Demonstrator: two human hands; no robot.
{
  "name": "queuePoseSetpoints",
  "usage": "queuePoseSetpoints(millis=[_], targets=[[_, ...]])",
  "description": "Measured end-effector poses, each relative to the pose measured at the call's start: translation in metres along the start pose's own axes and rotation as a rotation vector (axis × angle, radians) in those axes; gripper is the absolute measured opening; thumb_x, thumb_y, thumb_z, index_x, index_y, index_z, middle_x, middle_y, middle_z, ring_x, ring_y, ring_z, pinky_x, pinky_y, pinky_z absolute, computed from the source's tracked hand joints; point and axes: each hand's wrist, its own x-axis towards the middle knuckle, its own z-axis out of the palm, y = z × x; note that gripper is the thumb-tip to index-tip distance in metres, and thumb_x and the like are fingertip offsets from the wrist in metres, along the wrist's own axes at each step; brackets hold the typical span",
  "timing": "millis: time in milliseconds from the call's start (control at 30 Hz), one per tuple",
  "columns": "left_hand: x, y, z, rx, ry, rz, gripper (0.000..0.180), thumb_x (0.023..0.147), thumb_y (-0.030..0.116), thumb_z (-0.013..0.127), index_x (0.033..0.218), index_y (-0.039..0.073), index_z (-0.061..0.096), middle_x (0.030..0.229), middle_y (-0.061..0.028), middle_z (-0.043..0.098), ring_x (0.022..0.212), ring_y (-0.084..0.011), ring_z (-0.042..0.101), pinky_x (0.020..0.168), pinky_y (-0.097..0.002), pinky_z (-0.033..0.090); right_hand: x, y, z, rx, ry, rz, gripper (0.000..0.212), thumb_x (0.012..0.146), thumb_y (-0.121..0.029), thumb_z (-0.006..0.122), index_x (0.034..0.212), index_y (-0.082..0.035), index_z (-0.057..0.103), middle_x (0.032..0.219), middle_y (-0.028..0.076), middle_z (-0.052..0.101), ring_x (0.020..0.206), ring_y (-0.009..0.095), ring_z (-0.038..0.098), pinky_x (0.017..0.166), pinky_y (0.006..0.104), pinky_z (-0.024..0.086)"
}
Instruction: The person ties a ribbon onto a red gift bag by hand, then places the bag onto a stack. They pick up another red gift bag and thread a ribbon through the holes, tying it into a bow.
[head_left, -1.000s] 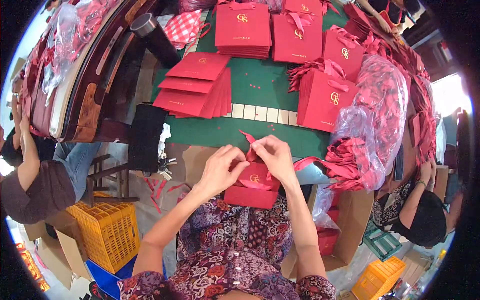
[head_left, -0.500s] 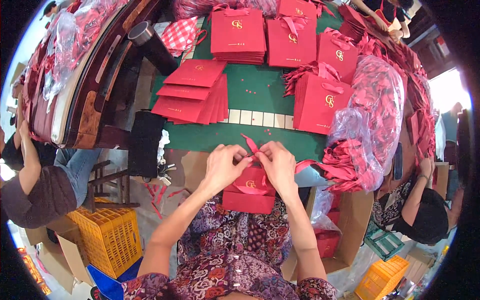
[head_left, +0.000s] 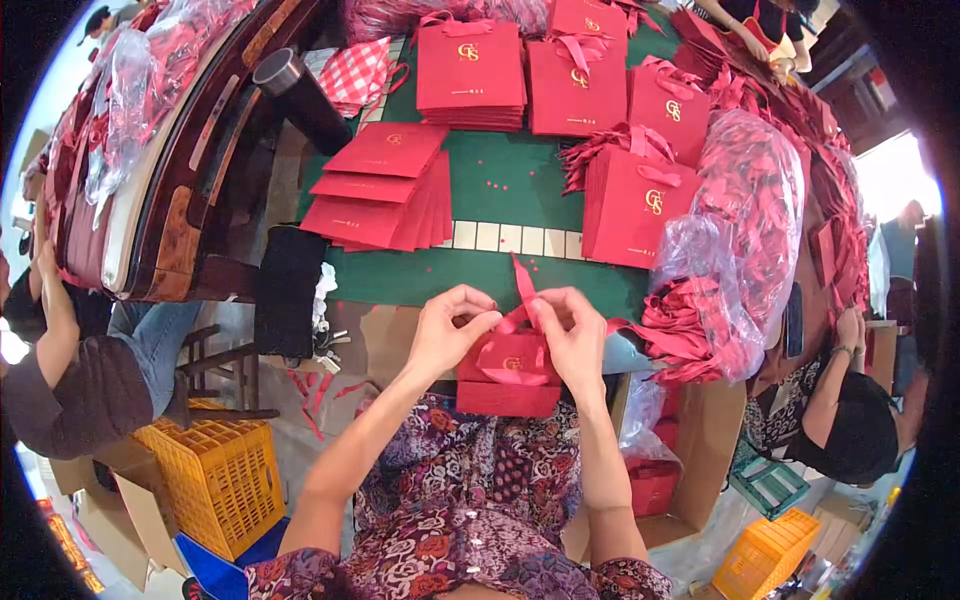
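Note:
A small red paper gift bag (head_left: pixel 508 398) with a gold emblem is at the table's near edge, in front of my body. A red ribbon (head_left: pixel 523 280) rises from its top, one tail pointing up and away. My left hand (head_left: pixel 450 330) pinches part of the ribbon between thumb and forefinger, left of the bag's top. On the other side my right hand (head_left: pixel 575 338) has its thumb and fingers closed on the ribbon. A lower ribbon strip lies across the bag's front. Fingers hide part of the ribbon where it crosses.
Fanned red bags (head_left: pixel 385 190) lie left on the green table (head_left: pixel 390 280); stacked bags (head_left: pixel 470 70) stand at the back. A plastic bag of red ribbons (head_left: pixel 745 210) sits right. A dark flask (head_left: pixel 300 95) stands far left. Co-workers (head_left: pixel 80 370) are at both sides.
Both hands and the gift bag have shifted slightly right. The ribbon's tail now stands longer and straighter above my fingers, and my left hand has moved a little away from my right.

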Motion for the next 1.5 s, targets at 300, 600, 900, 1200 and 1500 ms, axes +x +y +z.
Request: queuePoseSetpoints(millis=[300, 600, 900, 1200, 1500], targets=[[0.005, 0.019, -0.003, -0.11, -0.267, -0.028, 0.027, 0.086, 0.01, 0.08, 0.097, 0.003, 0.055, 0.084, -0.007, 0.075, 0.082, -0.0078, 0.067, 0.074, -0.0255, 0.052, 0.007, 0.009, -0.016, 0.379, -0.44, 0.141, 0.018, 0.091, -0.009, 0.074, 0.107, -0.001, 0.077, 0.09, 0.005, 0.074, 0.086, 0.011, 0.067, 0.079, 0.0256, 0.052], [0.008, 0.006, -0.003, -0.217, -0.414, -0.048, 0.03, 0.089, 0.009, 0.077, 0.108, 0.005, 0.054, 0.094, -0.0037, 0.07, 0.088, -0.0093, 0.065, 0.078, -0.0262, 0.051, 0.006, 0.018, -0.015, 0.469, -0.539, 0.154, 0.012, 0.095, -0.011, 0.07, 0.1, 0.0, 0.073, 0.09, 0.0, 0.07, 0.082, 0.006, 0.061, 0.077, 0.024, 0.05], [-0.031, -0.005, -0.023, 0.187, -0.407, 0.176, 0.062, 0.088, 0.016, 0.076, 0.138, -0.001, 0.044, 0.13, -0.0126, 0.059, 0.118, -0.0195, 0.058, 0.102, -0.0348, 0.046, 0.005, 0.025, -0.02, 0.54, -0.132, 0.212, 0.012, 0.098, -0.013, 0.066, 0.101, -0.002, 0.07, 0.089, -0.003, 0.069, 0.08, 0.004, 0.059, 0.074, 0.0211, 0.048], [-0.082, 0.009, -0.037, 0.271, -0.447, 0.064, 0.085, 0.087, 0.024, 0.076, 0.148, -0.011, 0.03, 0.137, -0.0318, 0.056, 0.129, -0.0405, 0.056, 0.106, -0.0431, 0.044, 0.017, 0.029, -0.028, 0.41, 0.2, 0.037, 0.013, 0.1, -0.013, 0.064, 0.099, -0.001, 0.067, 0.086, -0.005, 0.062, 0.078, 0.003, 0.052, 0.072, 0.0194, 0.043], [-0.082, 0.052, -0.044, -0.157, -0.4, -0.063, 0.072, 0.087, 0.002, 0.073, 0.148, -0.003, 0.034, 0.142, -0.0096, 0.049, 0.133, -0.0171, 0.045, 0.115, -0.0339, 0.033, -0.007, 0.02, -0.038, 0.103, 0.235, -0.043, 0.026, 0.096, -0.012, 0.066, 0.12, -0.001, 0.066, 0.097, 0.005, 0.069, 0.08, 0.011, 0.063, 0.073, 0.0269, 0.052]])
